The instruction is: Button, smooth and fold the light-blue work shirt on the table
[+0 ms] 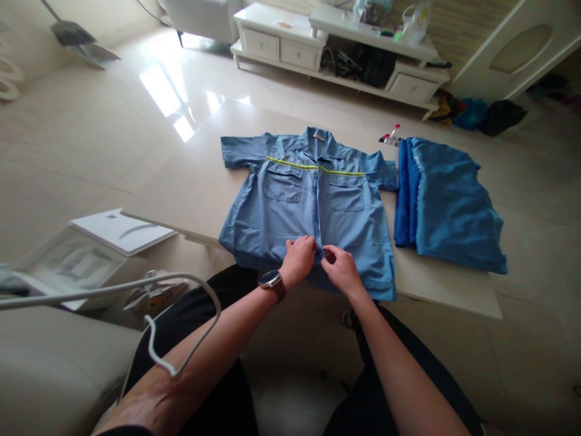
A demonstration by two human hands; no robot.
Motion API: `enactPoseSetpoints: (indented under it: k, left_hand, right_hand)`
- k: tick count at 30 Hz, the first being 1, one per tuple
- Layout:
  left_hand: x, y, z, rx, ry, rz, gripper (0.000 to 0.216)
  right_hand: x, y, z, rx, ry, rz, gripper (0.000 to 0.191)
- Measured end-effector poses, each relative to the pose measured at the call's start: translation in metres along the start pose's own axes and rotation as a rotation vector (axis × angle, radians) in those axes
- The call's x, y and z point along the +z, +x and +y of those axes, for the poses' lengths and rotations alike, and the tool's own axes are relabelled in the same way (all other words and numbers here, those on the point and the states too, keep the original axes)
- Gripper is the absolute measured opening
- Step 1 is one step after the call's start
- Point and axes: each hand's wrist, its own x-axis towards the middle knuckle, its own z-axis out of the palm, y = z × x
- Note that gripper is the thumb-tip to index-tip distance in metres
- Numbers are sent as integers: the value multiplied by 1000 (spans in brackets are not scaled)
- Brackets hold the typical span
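Note:
A light blue short-sleeved work shirt (290, 206) with a yellow chest stripe lies face up on a low cream table (190, 175), collar away from me. Both hands meet at the bottom of its front placket. My left hand (299, 257), with a watch on the wrist, pinches the left edge of the placket near the hem. My right hand (339, 266) pinches the right edge, fingers curled. The hem hangs slightly over the table's near edge.
A folded stack of blue garments (449, 203) lies on the table to the right of the shirt. A white hanger (181, 315) rests over my left forearm. A white box (113, 236) stands to the left. A white TV cabinet (336, 54) lines the far wall.

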Motion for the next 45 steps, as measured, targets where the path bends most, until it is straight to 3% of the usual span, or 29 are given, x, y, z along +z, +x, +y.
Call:
enactPoseSetpoints:
  k: [11, 18, 22, 29, 36, 45]
  left_hand:
    - [-7, -5, 6, 34, 45, 74, 16]
    - [-14, -10, 14, 17, -11, 47, 18]
    - [-17, -6, 18, -75, -161, 35, 17]
    - [-16, -1, 20, -229, -698, 56, 9]
    - [-2, 3, 13, -275, -895, 155, 2]
    - [-1, 6, 13, -332, -1002, 170, 15]
  right_hand:
    - [-6, 1, -1, -136, 33, 47, 25]
    - [-9, 3, -1, -164, 38, 69, 14]
    - [-11, 3, -2, -182, 21, 53, 12]
    - [-11, 2, -4, -208, -18, 72, 12]
    - [-13, 2, -11, -188, 43, 138, 8]
    - [-14, 2, -14, -140, 105, 169, 5]
